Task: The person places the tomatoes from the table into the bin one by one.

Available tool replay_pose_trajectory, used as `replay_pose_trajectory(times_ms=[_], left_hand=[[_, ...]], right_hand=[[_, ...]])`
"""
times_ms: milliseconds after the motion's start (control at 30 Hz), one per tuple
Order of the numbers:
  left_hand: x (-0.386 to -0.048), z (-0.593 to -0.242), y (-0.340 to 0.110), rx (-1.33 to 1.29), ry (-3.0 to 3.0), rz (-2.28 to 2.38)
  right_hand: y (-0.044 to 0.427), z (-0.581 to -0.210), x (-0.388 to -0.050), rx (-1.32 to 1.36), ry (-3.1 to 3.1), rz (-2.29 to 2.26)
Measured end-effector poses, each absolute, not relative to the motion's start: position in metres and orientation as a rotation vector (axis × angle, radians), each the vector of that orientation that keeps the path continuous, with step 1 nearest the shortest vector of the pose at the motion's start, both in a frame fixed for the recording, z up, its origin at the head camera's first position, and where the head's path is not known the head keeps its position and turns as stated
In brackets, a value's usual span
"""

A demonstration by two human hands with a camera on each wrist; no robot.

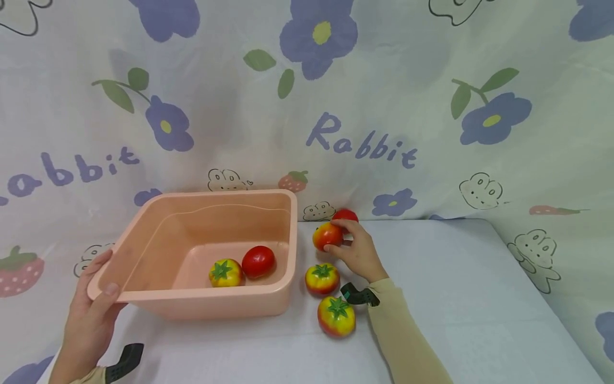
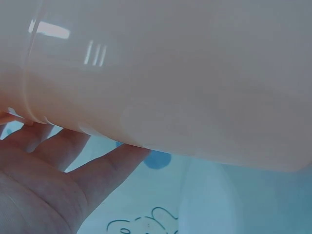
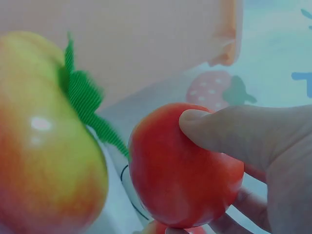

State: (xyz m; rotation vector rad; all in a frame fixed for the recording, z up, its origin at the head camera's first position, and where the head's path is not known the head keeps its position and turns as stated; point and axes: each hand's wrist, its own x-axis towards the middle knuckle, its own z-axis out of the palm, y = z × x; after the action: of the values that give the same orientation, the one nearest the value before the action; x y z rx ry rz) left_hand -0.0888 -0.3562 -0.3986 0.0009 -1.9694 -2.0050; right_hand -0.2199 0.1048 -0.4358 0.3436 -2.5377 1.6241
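My left hand (image 1: 92,320) grips the near left corner of a pink plastic basin (image 1: 211,305), thumb over the rim and fingers on the outside. In the left wrist view the basin's wall (image 2: 165,87) fills most of the picture above the fingers. To the right of the basin, my right hand (image 1: 361,253) pinches a red and yellow toy tomato (image 1: 326,237) between thumb and fingers; the right wrist view shows its red side (image 3: 180,165). Just behind it sits a red tomato (image 1: 346,214), partly hidden. A yellow tomato (image 1: 224,273) and a red tomato (image 1: 259,262) lie inside the basin.
Two more yellow-red tomatoes with green leaves, one behind (image 1: 322,279) and one nearer (image 1: 337,316), lie on the white table (image 1: 479,298) between the basin and the right forearm. A printed cloth (image 1: 384,64) hangs along the table's back.
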Motion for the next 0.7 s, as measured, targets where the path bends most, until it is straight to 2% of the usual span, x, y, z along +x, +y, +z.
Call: replay_pose_trajectory(times_ms=[700], left_hand=[[-0.09,-0.401,-0.358,-0.02,-1.935,-2.039]], right_hand=[[0.107,-0.401,-0.204,0.511,-2.345,1.583]])
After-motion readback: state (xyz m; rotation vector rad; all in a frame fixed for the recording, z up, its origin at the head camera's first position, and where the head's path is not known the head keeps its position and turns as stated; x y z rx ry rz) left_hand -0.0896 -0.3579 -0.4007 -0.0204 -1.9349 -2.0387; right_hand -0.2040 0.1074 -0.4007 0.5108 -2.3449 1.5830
